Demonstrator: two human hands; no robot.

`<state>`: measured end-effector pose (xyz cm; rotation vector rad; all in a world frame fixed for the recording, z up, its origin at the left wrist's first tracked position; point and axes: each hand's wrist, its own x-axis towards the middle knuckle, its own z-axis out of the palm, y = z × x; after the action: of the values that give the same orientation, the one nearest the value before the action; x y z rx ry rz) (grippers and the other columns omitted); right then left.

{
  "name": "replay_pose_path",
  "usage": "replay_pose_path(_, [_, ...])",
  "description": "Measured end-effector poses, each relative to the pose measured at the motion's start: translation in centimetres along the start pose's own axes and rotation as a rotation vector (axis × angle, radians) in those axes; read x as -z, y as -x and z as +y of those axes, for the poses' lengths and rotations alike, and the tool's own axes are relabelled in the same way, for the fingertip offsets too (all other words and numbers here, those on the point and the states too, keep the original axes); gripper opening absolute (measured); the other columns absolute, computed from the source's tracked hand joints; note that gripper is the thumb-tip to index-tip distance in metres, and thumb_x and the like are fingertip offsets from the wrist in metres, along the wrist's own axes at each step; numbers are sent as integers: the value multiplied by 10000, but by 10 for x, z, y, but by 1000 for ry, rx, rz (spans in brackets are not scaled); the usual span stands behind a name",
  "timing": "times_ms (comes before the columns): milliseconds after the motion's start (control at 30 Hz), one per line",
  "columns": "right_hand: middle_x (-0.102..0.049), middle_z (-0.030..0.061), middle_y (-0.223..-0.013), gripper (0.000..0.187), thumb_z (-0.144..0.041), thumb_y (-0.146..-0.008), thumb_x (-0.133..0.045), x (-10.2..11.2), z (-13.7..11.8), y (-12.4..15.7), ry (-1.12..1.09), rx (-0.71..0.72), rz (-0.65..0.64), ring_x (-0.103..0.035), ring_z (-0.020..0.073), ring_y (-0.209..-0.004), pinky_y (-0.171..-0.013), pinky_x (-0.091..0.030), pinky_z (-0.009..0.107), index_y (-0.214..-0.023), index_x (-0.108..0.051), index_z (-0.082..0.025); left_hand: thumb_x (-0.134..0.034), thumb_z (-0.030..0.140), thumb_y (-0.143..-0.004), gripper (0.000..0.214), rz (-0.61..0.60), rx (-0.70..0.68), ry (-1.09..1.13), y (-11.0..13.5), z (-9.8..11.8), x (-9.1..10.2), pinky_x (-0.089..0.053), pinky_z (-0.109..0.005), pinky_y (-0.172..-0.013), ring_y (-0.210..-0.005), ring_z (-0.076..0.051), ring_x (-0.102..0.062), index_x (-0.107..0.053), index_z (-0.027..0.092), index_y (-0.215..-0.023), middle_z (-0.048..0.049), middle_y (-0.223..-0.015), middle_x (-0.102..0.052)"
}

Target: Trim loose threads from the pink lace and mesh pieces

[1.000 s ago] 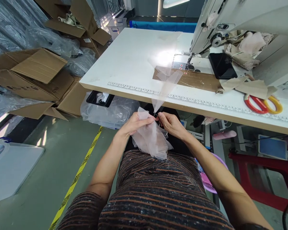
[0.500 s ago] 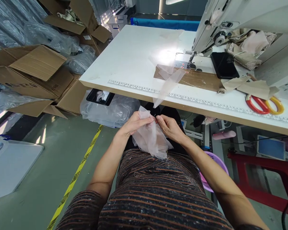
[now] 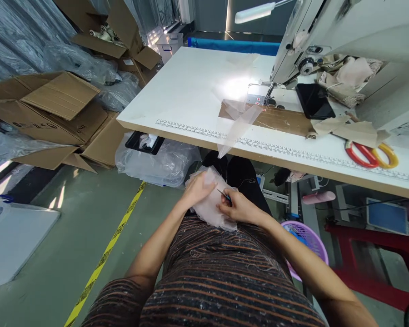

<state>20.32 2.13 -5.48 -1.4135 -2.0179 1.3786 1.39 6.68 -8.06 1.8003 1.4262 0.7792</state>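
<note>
A bundle of sheer pale fabric (image 3: 209, 206) lies on my lap, below the table edge. My left hand (image 3: 197, 188) presses on its upper left, fingers closed over the cloth. My right hand (image 3: 234, 208) is closed round a small thin tool (image 3: 224, 195), a dark blade or snips, whose tip points up-left over the fabric. A second strip of sheer fabric (image 3: 239, 126) hangs from the white sewing table (image 3: 191, 91) over its front edge, apart from the bundle.
A sewing machine (image 3: 327, 36) stands at the table's right, with a black phone (image 3: 313, 101), cloth scraps and red-and-yellow scissors (image 3: 371, 154). Cardboard boxes (image 3: 51, 113) and plastic bags lie left. A purple basket (image 3: 305, 238) and red stool (image 3: 378, 254) sit right.
Both hands have dropped from near the table edge to my lap with the bundle. The hanging strip is separate from the bundle now. The thin tool shows in my right hand.
</note>
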Motion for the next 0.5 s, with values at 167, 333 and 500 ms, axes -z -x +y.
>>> replay_pose_path(167, [-678,44,-751,199,-374,-883,-682,24,-4,11,424,-30,-7,-609,184,-645,-593,-344,284,-903,-579,-205,-783,421,-794,551,164,-159,-210,-2,10,3,-487,-459,-1020,-1180,-297,-606,-619,200,-1271,-135,-1284,-629])
replay_pose_path(333, [-633,0,-679,171,-371,-944,-562,46,-24,9,138,166,249,-535,143,-574,-565,-364,266,-874,-587,-217,-708,470,-870,284,306,-254,-14,-26,55,22,-507,-284,-723,-700,-150,-609,-697,202,-964,-13,-786,-668])
replay_pose_path(500, [-600,-2,-658,236,-432,-942,-550,58,-38,4,-94,305,510,-489,133,-570,-559,-408,261,-885,-616,-212,-622,323,-927,241,208,-444,-140,-28,76,24,-418,-269,-611,-552,-119,-517,-653,190,-728,13,-613,-596])
